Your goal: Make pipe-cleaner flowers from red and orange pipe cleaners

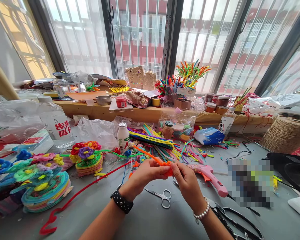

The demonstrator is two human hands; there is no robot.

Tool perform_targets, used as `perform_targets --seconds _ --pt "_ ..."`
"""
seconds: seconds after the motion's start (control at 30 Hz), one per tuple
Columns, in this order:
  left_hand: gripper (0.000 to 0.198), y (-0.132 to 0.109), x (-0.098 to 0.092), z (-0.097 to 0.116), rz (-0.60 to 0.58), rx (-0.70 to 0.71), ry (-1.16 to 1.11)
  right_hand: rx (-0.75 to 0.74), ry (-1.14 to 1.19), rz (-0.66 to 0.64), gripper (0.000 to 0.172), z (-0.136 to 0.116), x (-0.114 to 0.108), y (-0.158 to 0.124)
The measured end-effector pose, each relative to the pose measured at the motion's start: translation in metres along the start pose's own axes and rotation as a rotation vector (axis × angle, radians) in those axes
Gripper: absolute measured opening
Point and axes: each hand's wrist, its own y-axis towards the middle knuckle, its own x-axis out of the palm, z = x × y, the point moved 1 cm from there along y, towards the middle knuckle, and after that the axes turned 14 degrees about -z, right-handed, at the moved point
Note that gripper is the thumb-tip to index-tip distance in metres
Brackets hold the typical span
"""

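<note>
Between my two hands is an orange pipe cleaner (pixel 148 154), its straight end pointing up and left and its other part bunched into loops at my fingertips. My left hand (pixel 150 171), with a dotted watch strap on the wrist, pinches it from the left. From the right, my right hand (pixel 183 176), wearing a beaded bracelet, grips the bunched part with thumb and fingers. Below the hands lie small silver scissors (pixel 162 196). A long red pipe cleaner (pixel 87 186) runs across the table to the left, curled at its near end.
Pipe-cleaner flower pieces (pixel 43 190) and a smaller flower cake (pixel 87 161) stand left. A pink glue gun (pixel 210 178) and large black-handled scissors (pixel 240 221) lie right. Behind are a white bottle (pixel 123 136), loose pipe cleaners (pixel 152 138) and a twine spool (pixel 285 133).
</note>
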Motion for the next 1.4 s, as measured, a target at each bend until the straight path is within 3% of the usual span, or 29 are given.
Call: perform_targets --seconds 0.2,0.6,0.8,1.1,1.23,1.4 --pt "0.021 -0.003 -0.002 0.002 -0.028 -0.037 -0.012 0.007 0.061 -0.016 0.034 0.0 -0.005 0.0" --pt "0.016 -0.003 -0.002 0.005 -0.005 0.007 0.044 0.147 0.536 -0.186 0.028 0.002 -0.014 0.002" --pt "0.017 -0.002 -0.003 0.002 -0.014 0.003 0.077 0.223 0.754 -0.209 0.024 0.0 -0.013 0.002" --pt "0.016 -0.001 0.001 0.001 0.066 0.063 0.038 0.255 1.174 -0.233 0.018 0.004 -0.004 0.003" --pt "0.019 -0.001 0.004 0.0 0.06 0.054 0.027 0.243 1.147 -0.218 0.019 0.004 -0.005 0.003" --pt "0.024 -0.001 0.001 0.004 0.088 0.075 0.023 0.329 1.077 -0.108 0.017 0.004 -0.01 0.001"
